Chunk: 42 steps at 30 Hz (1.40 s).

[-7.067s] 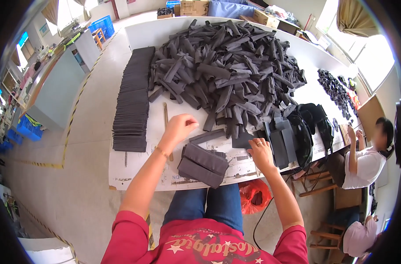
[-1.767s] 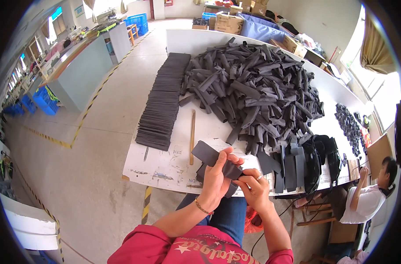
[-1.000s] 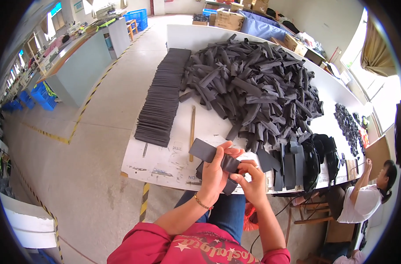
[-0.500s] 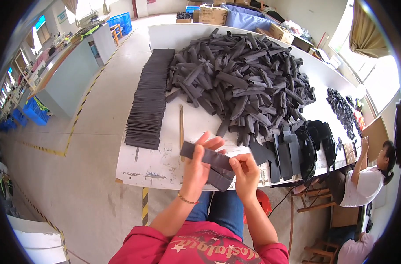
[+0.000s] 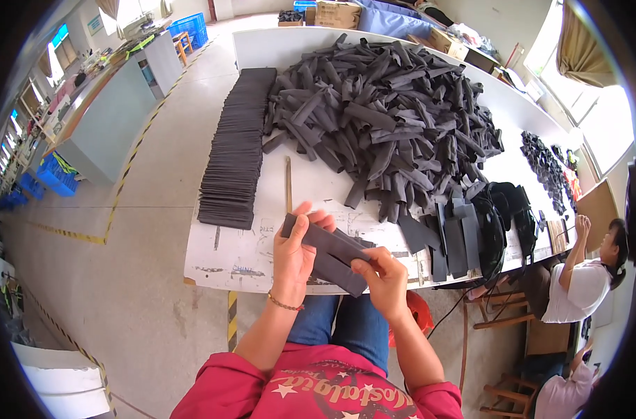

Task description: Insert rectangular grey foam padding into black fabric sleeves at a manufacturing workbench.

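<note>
A dark grey, folded flat strip (image 5: 330, 245) is held between my two hands over the table's near edge. My left hand (image 5: 294, 257) grips its left end, thumb on top and fingers behind. At the other end, my right hand (image 5: 386, 278) pinches the strip between thumb and fingers. A second dark panel (image 5: 335, 272) hangs below the upper one; whether they are one folded piece I cannot tell. Beyond my hands lies a large loose heap of dark grey curled pieces (image 5: 395, 119). Left of the heap runs a long, neat row of flat dark pieces (image 5: 234, 150).
The white table (image 5: 227, 262) carries a thin wooden stick (image 5: 288, 183). Flat dark panels (image 5: 459, 237) and black straps or bags (image 5: 496, 223) lie at the right. A person (image 5: 576, 283) sits beyond them. A red container (image 5: 417, 315) stands under the table edge.
My hands have shifted slightly, and the strip now slants down to the right more. The lower panel lies more in line under the upper one. The view has tilted a little.
</note>
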Available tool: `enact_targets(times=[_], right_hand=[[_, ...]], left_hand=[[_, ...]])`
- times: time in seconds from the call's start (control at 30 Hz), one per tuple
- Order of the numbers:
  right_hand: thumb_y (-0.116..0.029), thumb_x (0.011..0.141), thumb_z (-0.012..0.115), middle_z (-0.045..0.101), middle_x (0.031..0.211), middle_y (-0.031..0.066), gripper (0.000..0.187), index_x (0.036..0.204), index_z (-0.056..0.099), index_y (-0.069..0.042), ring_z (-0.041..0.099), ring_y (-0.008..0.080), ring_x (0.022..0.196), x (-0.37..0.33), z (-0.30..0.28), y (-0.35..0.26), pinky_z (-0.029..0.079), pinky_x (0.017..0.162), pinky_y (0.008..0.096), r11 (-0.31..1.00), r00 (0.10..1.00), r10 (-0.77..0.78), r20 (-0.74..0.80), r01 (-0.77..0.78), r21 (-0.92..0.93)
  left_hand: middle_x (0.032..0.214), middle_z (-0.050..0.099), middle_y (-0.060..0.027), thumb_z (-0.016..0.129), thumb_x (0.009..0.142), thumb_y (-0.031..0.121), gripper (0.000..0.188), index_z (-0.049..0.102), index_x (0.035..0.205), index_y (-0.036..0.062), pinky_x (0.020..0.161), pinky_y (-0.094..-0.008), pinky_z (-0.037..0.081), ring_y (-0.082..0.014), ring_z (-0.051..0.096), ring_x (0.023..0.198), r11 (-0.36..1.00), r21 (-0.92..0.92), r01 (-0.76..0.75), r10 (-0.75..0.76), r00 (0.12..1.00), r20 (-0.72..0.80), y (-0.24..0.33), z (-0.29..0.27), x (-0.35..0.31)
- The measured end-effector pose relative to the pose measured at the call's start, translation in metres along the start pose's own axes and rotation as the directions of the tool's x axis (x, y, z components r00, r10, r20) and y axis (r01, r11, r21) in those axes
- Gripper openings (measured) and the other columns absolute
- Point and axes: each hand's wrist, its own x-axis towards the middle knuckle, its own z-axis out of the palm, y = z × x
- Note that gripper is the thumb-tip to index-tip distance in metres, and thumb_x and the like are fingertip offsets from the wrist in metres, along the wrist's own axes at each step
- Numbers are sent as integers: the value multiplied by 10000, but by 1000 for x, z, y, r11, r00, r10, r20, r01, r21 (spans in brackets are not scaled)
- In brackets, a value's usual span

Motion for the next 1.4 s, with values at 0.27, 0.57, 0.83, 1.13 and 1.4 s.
enact_targets(times=[0.27, 0.57, 0.83, 1.13, 1.4], right_hand=[[142, 716, 625, 627, 1003, 142, 353, 1032, 683, -5, 626, 302, 870, 7, -4, 9, 518, 745, 346, 418, 597, -797, 91, 654, -631], [-149, 954, 623, 645, 889, 23, 204, 1051, 614, 30, 601, 90, 759, 5, -14, 20, 498, 716, 230, 984, 999, -31, -43, 38, 175], [-142, 952, 621, 643, 882, 36, 183, 1031, 612, 23, 595, 99, 738, 6, -11, 25, 490, 692, 235, 950, 998, 27, -63, -6, 311], [-92, 927, 623, 644, 858, 22, 168, 1044, 634, 28, 568, 80, 724, 7, -23, 25, 457, 652, 221, 977, 997, 75, 17, -77, 197], [-39, 870, 663, 601, 820, 8, 150, 1005, 637, 23, 549, 73, 700, -12, -23, 40, 459, 622, 229, 988, 993, 102, 54, -95, -121]], left_hand=[[925, 662, -56, 671, 917, 255, 252, 623, 1036, 38, 734, -331, 572, -158, 655, 858, 938, -40, 345, -343, 938, 51, -26, -6, -38], [844, 676, -67, 720, 869, 136, 203, 652, 956, -34, 625, -262, 549, -141, 657, 689, 868, 425, 256, -294, 956, 24, -13, 9, -33], [820, 693, -127, 668, 909, 129, 188, 642, 970, -47, 616, -280, 565, -171, 679, 687, 826, 455, 333, -419, 903, 99, -29, -10, -46], [819, 684, -102, 655, 926, 184, 223, 643, 977, -32, 620, -276, 560, -170, 671, 681, 822, 502, 270, -376, 918, 123, -16, -22, -38], [759, 656, -53, 708, 861, 106, 134, 648, 908, -4, 548, -232, 498, -122, 621, 615, 815, 524, 247, -212, 969, -128, 3, -59, -25]])
